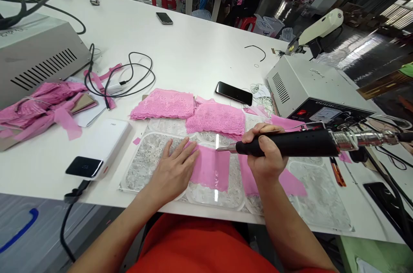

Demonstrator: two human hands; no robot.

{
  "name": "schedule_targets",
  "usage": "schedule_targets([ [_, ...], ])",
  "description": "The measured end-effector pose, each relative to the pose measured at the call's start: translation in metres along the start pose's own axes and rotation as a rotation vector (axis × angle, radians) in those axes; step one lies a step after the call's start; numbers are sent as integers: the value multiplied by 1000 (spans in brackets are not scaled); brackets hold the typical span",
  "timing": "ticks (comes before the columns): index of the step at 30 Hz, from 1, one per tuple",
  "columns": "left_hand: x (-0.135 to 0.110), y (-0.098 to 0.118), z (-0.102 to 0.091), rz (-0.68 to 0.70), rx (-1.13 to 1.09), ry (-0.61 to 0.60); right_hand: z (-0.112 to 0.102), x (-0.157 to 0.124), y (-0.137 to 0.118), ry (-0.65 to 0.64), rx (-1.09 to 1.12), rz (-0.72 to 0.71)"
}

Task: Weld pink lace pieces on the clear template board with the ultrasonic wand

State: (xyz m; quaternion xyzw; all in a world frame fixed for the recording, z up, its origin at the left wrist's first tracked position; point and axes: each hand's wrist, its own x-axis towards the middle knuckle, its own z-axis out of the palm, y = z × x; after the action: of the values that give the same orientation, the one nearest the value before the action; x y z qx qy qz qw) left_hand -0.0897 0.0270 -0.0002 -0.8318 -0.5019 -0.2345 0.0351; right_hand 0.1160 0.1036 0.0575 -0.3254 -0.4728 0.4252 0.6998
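Note:
My left hand [176, 167] lies flat with its fingers stretched out on the left edge of a pink lace strip [211, 167]. The strip rests on a scratched clear plate [145, 159] at the table's near edge. My right hand [266, 152] is wrapped round a black-handled cutting tool [290, 143]. Its metal tip [224, 149] points left, just above the strip's top edge. A second pink piece [292, 182] lies under and to the right of my right wrist.
Two stacks of pink lace [164, 104] [217, 119] lie behind the plate, with a black phone [234, 93] beyond. A white control box [309, 92] stands at right, a grey box [35, 55] at left. A white power bank [100, 146] and loose cables [129, 77] lie at left.

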Motion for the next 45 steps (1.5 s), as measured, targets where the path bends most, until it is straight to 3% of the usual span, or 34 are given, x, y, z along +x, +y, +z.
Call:
schedule_targets([
  [9, 1, -1, 1, -3, 1, 9, 2, 2, 2, -26, -7, -12],
  [14, 3, -1, -5, 40, 1, 45, -5, 4, -9, 9, 26, -27],
  [19, 5, 28, -11, 176, -78, 108, -26, 2, -21, 22, -24, -15],
  [23, 4, 59, -4, 257, -191, 93, -36, -2, -22, 49, -44, 5],
  [26, 2, 69, 3, 261, -219, 78, -37, -3, -21, 30, -30, 6],
  [45, -3, 63, 5, 295, -214, 42, -39, -4, -20, -33, 17, 15],
])
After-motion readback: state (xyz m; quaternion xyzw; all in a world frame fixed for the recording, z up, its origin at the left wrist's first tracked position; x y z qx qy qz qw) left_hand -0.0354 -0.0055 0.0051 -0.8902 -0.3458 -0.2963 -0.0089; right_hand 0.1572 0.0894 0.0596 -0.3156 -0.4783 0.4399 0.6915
